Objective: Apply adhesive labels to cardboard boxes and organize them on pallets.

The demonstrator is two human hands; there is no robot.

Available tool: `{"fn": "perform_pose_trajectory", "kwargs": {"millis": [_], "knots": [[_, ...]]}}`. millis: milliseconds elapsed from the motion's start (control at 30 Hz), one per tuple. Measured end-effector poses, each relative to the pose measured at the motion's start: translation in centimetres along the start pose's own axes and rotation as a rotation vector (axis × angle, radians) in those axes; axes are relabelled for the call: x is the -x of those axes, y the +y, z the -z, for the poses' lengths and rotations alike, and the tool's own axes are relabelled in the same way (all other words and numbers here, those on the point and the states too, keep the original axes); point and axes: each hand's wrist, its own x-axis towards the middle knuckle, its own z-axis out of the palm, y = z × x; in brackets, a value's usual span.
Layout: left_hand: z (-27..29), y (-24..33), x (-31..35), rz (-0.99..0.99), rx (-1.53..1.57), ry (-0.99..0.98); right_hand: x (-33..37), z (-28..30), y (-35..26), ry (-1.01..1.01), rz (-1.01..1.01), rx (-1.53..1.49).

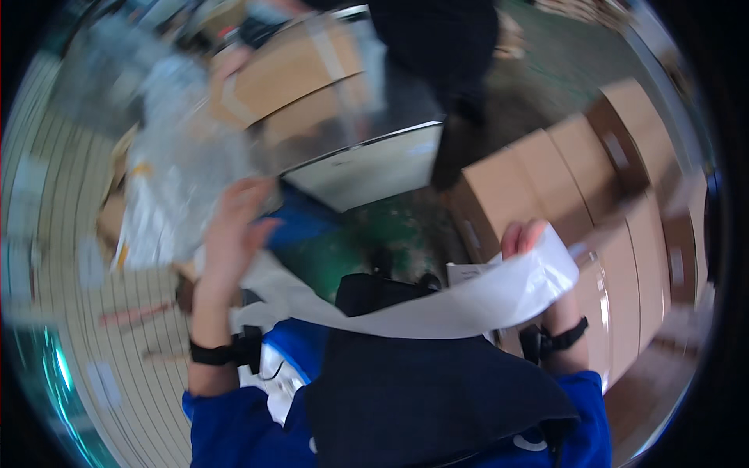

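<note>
A long, whitish, half-clear plastic strip (406, 316) hangs in a shallow curve across the front of my body. Its right end folds over my right hand (521, 239), whose curled fingertips grip it; the rest of that hand is hidden behind the plastic. Toward the left, the strip narrows, twists and passes by the wrist of my left hand (234, 222). That hand is smeared by motion, but its thumb stands apart from the fingers and nothing shows between them. Clear plastic wrapping (183, 179) lies just beyond it.
Brown cartons (546, 171) stand stacked along the right. A taped carton (292, 70) rests on a table (374, 168) ahead, with a person in dark clothes (437, 47) beside it. A slatted surface (62, 210) runs down the left. Something blue (308, 218) sits under the table's near corner.
</note>
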Motion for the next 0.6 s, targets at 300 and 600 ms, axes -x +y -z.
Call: {"fn": "perform_pose_trajectory", "kwargs": {"millis": [300, 600], "knots": [[-1.9, 9.3, 6.1, -0.364, 0.41, -0.209, -6.0, -8.3, 7.8, -0.58, -0.591, 0.808], [5.5, 0.0, 20.9, 0.49, 0.842, 0.699, -7.5, -14.0, 17.6, -0.432, -0.925, 0.385]]}}
